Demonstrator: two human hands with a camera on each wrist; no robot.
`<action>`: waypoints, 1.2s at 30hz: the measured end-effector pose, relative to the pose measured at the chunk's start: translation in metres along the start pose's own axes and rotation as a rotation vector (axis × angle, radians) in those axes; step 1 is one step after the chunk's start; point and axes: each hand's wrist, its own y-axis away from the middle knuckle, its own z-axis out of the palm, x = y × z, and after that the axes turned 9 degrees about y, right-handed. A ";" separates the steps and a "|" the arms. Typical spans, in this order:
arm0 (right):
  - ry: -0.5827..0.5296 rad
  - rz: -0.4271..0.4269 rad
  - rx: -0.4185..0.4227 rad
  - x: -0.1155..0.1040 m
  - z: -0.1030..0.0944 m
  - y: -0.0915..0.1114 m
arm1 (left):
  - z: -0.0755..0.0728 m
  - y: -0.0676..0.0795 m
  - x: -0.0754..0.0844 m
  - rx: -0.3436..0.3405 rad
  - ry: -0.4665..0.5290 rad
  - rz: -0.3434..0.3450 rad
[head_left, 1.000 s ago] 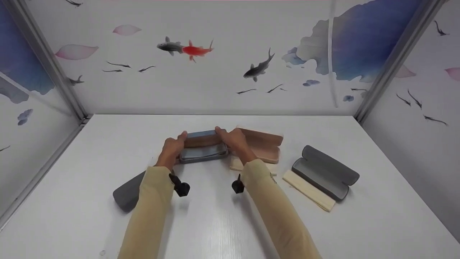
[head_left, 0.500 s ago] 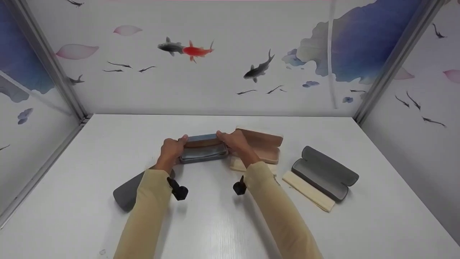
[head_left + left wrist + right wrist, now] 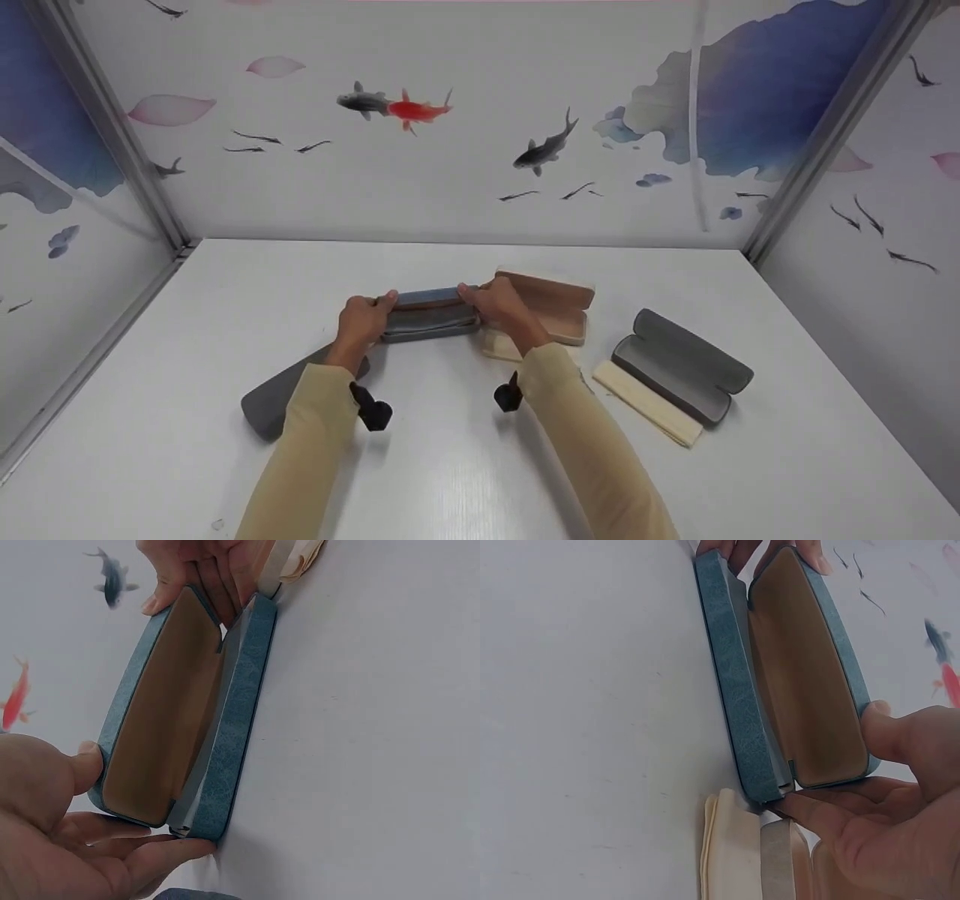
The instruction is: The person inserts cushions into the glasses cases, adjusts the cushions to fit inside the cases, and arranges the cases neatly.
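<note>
Between my two hands is a blue glasses case [image 3: 431, 332] with a brown-lined lid [image 3: 806, 682] standing partly raised. A grey-blue cloth or sheet [image 3: 759, 682] shows along the inside of its base. My left hand [image 3: 362, 322] grips the case's left end, thumb on the lid and fingers at the base. At the other end, my right hand [image 3: 501, 304] holds it the same way, thumb on the lid's top edge. The case sits on or just above the white table; which one I cannot tell.
Right of the blue case is an open tan-lined case [image 3: 559, 326] with a folded cream cloth [image 3: 502, 346] before it. Farther right lie an open grey case [image 3: 679, 367] and another cream cloth [image 3: 649, 403]. A closed dark grey case [image 3: 274, 397] lies partly under my left forearm.
The blue case's lid has come down, pressed by both hands, so less of the inside shows. The other cases and cloths have stayed in place.
</note>
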 end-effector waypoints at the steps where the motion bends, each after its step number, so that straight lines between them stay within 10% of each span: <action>1: 0.004 -0.004 -0.005 0.001 0.000 0.000 | 0.000 0.000 -0.001 -0.002 -0.002 0.004; 36: 0.115 -0.176 -0.097 0.021 -0.014 0.002 | -0.015 -0.011 -0.018 -0.084 -0.163 0.130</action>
